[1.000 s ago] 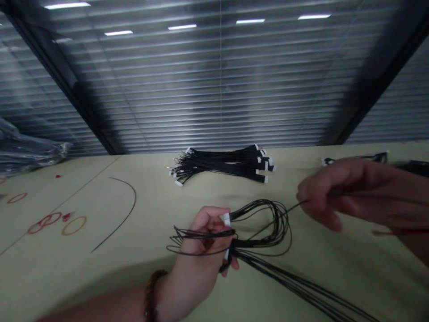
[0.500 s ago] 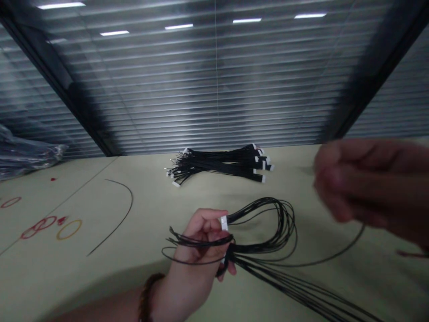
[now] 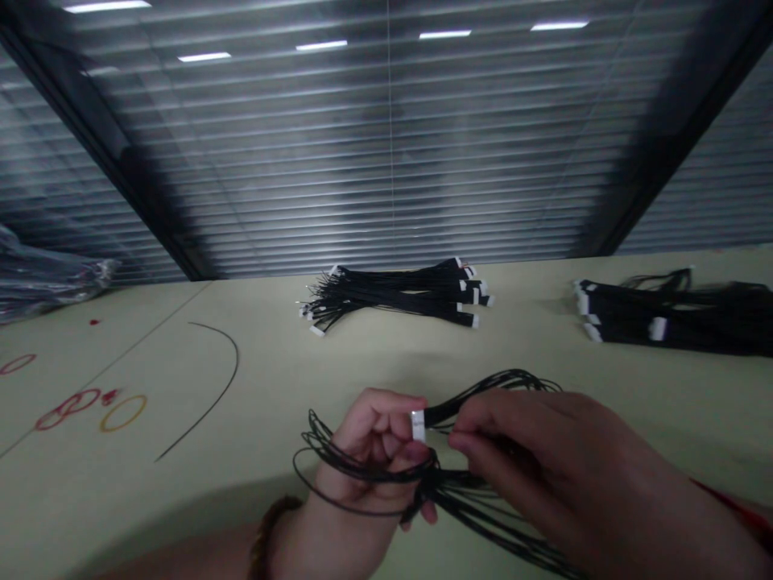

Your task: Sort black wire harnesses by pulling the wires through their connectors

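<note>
My left hand is closed around a black wire harness, pinching its white connector between thumb and forefinger. Loops of the thin black wires hang over the palm, and more strands run off to the lower right. My right hand is close beside the connector, thumb and forefinger nearly together at the wires. Whether a single wire lies between those fingertips is too small to make out. Part of the harness is hidden behind the right hand.
Behind the hands lies a pile of black wire harnesses with white connectors. A second harness pile is at the right. On the left are a loose black wire, red rubber bands, a yellow band and a plastic bag.
My right hand has come in from the upper right to the connector, uncovering the right-hand pile. My left hand has shifted slightly right and down, still holding the harness.
</note>
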The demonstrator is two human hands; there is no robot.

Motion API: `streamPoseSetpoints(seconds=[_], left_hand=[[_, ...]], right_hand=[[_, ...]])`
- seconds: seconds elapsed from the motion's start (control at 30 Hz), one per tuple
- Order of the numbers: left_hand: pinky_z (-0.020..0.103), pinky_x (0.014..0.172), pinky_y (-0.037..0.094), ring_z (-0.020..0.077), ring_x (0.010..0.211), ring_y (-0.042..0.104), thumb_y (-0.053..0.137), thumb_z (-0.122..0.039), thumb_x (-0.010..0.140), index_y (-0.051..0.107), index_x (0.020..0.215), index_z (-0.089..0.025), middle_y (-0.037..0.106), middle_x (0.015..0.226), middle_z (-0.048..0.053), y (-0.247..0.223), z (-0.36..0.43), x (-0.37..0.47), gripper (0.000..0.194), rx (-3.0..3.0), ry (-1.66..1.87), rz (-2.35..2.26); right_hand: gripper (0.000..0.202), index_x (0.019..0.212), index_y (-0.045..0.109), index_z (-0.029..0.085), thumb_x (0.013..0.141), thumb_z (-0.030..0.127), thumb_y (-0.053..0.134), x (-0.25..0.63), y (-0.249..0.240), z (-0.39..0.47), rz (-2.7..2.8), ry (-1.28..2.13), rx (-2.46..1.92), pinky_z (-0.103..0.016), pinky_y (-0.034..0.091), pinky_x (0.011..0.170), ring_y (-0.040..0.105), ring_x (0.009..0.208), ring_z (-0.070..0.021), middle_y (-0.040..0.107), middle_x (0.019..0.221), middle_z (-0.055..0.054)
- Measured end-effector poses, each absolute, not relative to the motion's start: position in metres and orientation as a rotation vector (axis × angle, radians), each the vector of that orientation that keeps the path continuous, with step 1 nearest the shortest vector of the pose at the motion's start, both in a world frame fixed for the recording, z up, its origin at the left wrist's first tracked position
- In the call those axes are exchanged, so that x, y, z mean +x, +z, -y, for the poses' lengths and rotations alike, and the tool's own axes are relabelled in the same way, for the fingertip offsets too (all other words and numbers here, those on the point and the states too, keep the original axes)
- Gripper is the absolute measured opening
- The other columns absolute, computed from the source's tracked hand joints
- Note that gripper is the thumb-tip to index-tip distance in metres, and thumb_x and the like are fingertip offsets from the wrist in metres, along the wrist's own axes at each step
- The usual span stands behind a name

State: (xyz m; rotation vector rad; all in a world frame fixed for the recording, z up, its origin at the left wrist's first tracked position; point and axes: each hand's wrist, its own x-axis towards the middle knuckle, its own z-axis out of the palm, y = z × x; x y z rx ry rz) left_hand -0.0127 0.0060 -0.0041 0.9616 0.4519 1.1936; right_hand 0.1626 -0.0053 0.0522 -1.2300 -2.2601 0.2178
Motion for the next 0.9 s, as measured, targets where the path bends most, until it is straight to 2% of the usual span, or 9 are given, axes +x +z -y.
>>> streamPoseSetpoints(seconds=[0.3,0.5,0.63,0.9], left_hand=[[0.006,0.037,0.045,0.0057,0.043,0.063,0.073,-0.026,0.074,0.066,0.093,-0.026,0.056,0.068,-0.007,0.000,0.004,-0.013,0.021,0.910,1.203,-0.620],[0.009,0.041,0.050,0.0079,0.051,0.067,0.065,-0.018,0.081,0.064,0.102,-0.031,0.055,0.075,-0.006,-0.008,-0.006,-0.021,0.025,1.028,1.100,-0.442],[0.008,0.042,0.050,0.0052,0.050,0.065,0.061,-0.017,0.084,0.065,0.101,-0.034,0.055,0.075,-0.006,-0.010,-0.007,-0.022,0.024,1.049,1.087,-0.486],[0.010,0.044,0.051,0.0020,0.046,0.056,0.066,-0.019,0.080,0.069,0.090,-0.026,0.055,0.068,-0.006,0.002,0.004,-0.012,0.013,0.959,1.113,-0.637]], right_hand=[[0.022,0.078,0.054,0.022,0.092,0.022,0.038,0.159,0.053,0.007,2.287,-0.037,-1.124,-0.026,0.040,0.051,0.056,0.054,-0.0130,0.058,0.064,0.003],[0.023,0.076,0.055,0.022,0.092,0.021,0.038,0.157,0.054,0.007,2.323,-0.032,-1.118,-0.026,0.039,0.050,0.055,0.055,-0.0132,0.058,0.064,0.003],[0.031,0.074,0.056,0.021,0.093,0.020,0.032,0.155,0.052,0.006,2.312,-0.099,-1.076,-0.028,0.038,0.050,0.056,0.055,-0.0137,0.060,0.064,0.002],[0.034,0.075,0.057,0.020,0.095,0.021,0.029,0.155,0.054,0.011,2.342,-0.130,-1.090,-0.029,0.037,0.049,0.055,0.053,-0.0154,0.059,0.063,0.000]])
